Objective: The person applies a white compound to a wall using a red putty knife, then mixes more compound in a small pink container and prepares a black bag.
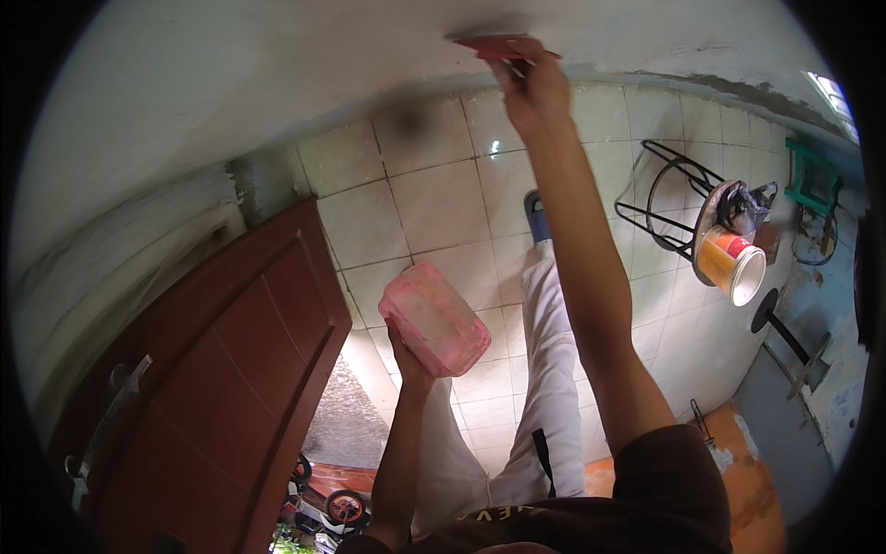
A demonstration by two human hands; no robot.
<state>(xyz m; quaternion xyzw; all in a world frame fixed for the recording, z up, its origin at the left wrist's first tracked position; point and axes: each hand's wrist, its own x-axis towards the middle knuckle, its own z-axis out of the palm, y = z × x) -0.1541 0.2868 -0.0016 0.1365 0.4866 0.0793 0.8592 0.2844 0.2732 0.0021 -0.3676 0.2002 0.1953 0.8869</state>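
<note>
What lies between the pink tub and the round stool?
In the head view, the line from the pink tub to the stool crosses floor tiles, the right trouser leg, the right forearm, then tiles again.

On the left, a reddish-brown panelled door (235,369) stood open, a long silver metal handle (118,409) on its face. Past its edge, on the near left, lay rough grey ground (346,420) with a motorcycle (346,506), 1 of its wheels orange-rimmed, near green leaves (291,540). Square off-white floor tiles (434,212) with dark joints spread across the middle. On the right, a round stool (707,222) with black metal legs bore 2 things side by side: a yellow-orange bucket (722,254) with a white rim and a crumpled black plastic bag (741,205). Farther right was a green open-framed stool (812,155); nearer stood a dark post (786,339) with 2 round discs.
</note>
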